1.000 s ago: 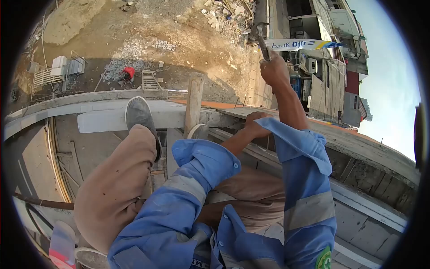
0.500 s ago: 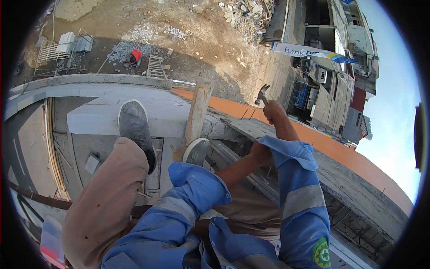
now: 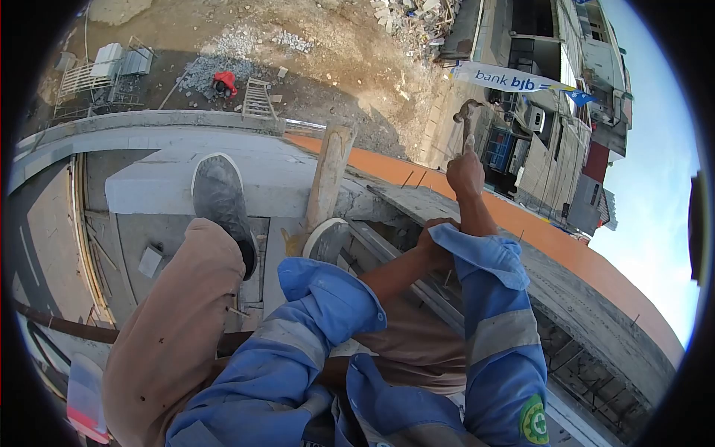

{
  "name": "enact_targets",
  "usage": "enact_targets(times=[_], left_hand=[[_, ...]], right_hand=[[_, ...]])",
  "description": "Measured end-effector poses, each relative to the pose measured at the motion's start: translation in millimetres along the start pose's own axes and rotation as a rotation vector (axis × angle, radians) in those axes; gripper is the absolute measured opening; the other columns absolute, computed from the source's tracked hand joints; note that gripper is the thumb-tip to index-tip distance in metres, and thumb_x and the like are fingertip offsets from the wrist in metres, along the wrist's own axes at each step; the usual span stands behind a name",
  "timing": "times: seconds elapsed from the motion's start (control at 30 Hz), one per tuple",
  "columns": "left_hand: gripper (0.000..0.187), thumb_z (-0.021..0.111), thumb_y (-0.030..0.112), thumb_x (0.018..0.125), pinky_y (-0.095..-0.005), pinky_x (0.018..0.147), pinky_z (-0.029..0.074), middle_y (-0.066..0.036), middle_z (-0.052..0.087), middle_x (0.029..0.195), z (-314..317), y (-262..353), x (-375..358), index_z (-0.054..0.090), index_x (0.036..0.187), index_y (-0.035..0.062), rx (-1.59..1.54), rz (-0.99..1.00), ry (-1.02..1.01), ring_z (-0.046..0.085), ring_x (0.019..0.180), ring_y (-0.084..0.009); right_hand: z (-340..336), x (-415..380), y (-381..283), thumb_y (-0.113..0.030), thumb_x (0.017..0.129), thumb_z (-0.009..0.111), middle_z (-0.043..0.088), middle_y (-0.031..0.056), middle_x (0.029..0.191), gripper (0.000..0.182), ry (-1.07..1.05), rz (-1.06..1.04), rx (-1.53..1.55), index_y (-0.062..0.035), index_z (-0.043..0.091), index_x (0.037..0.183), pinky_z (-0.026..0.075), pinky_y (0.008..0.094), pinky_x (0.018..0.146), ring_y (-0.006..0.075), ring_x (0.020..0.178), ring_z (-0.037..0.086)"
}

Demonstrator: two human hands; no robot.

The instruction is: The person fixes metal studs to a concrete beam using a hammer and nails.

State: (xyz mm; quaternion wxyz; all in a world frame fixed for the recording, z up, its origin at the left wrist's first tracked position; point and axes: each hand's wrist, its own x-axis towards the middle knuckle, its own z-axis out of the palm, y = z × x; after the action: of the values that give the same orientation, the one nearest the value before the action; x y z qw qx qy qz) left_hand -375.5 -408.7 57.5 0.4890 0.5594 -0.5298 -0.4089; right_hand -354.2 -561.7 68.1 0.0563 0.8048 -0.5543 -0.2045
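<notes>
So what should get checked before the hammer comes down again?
1. Grip on hammer: right hand closed around the handle. Ok.
2. Hammer raised clear of the work: ok.
3. Left hand out of the strike path: low by the formwork, partly hidden by the sleeve. Cannot tell.
4. Nail position: hidden. Cannot tell.
5. Footing: shoe on the concrete ledge, beside the wooden post. Ok.

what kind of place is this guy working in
Most likely a construction site, up on an unfinished upper level. The right hand raises a hammer over rough concrete formwork, and far below lie a rubble pile and bare dirt ground.
</notes>
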Motion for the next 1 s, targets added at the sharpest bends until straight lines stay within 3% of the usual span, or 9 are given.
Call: enact_targets(times=[0.1,0.17,0.27,0.47,0.57,0.63,0.7,0.77,1.0], left_hand=[[0.036,0.065,0.044,0.075,-0.0355,0.094,0.048,-0.002,0.068,0.103,23.2,-3.5,-3.8,0.069,0.1,0.0186,-0.074,0.004,0.006,0.063,0.104,-0.0201],[0.036,0.065,0.044,0.076,-0.0353,0.094,0.048,-0.001,0.068,0.103,32.2,-10.4,4.2,0.069,0.102,0.0188,-0.093,0.012,0.07,0.063,0.105,-0.0197],[0.033,0.064,0.043,0.077,-0.036,0.092,0.049,-0.003,0.068,0.101,15.0,3.9,5.2,0.069,0.1,0.0193,0.134,-0.07,-0.068,0.063,0.103,-0.0204],[0.029,0.072,0.041,0.07,-0.0365,0.084,0.051,-0.004,0.068,0.092,3.9,6.1,5.1,0.069,0.088,0.0173,-0.07,-0.073,0.027,0.065,0.094,-0.0227],[0.029,0.068,0.041,0.075,-0.0359,0.09,0.05,-0.003,0.069,0.093,-3.3,5.2,6.4,0.069,0.091,0.0175,-0.078,-0.139,-0.134,0.065,0.101,-0.0214],[0.031,0.069,0.044,0.074,-0.0356,0.09,0.05,-0.003,0.068,0.095,47.5,-14.2,2.8,0.069,0.091,0.0177,-0.151,0.017,0.18,0.064,0.101,-0.0208],[0.033,0.069,0.044,0.073,-0.0355,0.09,0.05,-0.003,0.068,0.097,57.7,-16.9,2.0,0.069,0.092,0.0179,-0.253,0.006,0.22,0.064,0.101,-0.021],[0.034,0.07,0.045,0.072,-0.0354,0.09,0.049,-0.004,0.067,0.098,56.5,-16.9,5.9,0.069,0.094,0.0182,-0.359,-0.008,0.267,0.064,0.1,-0.0212],[0.038,0.07,0.044,0.072,-0.0365,0.092,0.049,-0.006,0.067,0.103,11.3,0.4,3.7,0.068,0.101,0.0188,-0.076,-0.086,0.004,0.063,0.104,-0.0218]], right_hand=[[1.7,-5.9,-6.0,-0.012,0.083,0.055,0.066,0.0273,0.103,0.05,-0.2,0.033,-0.008,0.0053,0.051,0.13,0.05,0.0479,0.085,0.0409,0.098,0.065],[8.5,-0.8,-10.3,-0.012,0.083,0.055,0.066,0.0282,0.1,0.046,-0.692,0.1,-0.134,0.0089,0.053,0.124,0.051,0.0471,0.083,0.0412,0.097,0.065],[-18.5,-6.2,-23.8,-0.011,0.082,0.055,0.067,0.029,0.098,0.042,-0.722,0.262,0.02,0.0109,0.054,0.119,0.052,0.0462,0.082,0.0419,0.095,0.066],[-12.3,2.3,-1.6,-0.01,0.083,0.054,0.067,0.0282,0.1,0.049,-0.056,0.046,0.036,0.0086,0.048,0.128,0.053,0.0468,0.08,0.0413,0.093,0.067],[-7.0,-1.7,-7.3,-0.013,0.083,0.056,0.066,0.0271,0.106,0.035,-0.065,0.119,0.057,0.0065,0.06,0.112,0.05,0.0475,0.087,0.0415,0.102,0.063],[13.4,-0.7,-2.0,-0.011,0.082,0.057,0.067,0.0263,0.101,0.03,-0.107,0.129,0.031,0.0073,0.063,0.105,0.052,0.0461,0.084,0.0405,0.1,0.064],[26.8,5.5,-0.4,-0.012,0.08,0.057,0.068,0.0276,0.092,0.036,-0.665,-0.023,-0.183,0.0116,0.063,0.107,0.054,0.0451,0.075,0.0393,0.09,0.068],[21.5,5.3,-1.0,-0.012,0.08,0.058,0.068,0.0268,0.084,0.029,-0.561,0.064,-0.086,0.0133,0.067,0.091,0.055,0.0439,0.07,0.0362,0.084,0.07],[-12.1,-2.1,-11.4,-0.01,0.085,0.057,0.068,0.025,0.101,0.068,-0.057,0.154,0.014,0.0005,0.03,0.146,0.054,0.0433,0.078,0.0372,0.091,0.068]])
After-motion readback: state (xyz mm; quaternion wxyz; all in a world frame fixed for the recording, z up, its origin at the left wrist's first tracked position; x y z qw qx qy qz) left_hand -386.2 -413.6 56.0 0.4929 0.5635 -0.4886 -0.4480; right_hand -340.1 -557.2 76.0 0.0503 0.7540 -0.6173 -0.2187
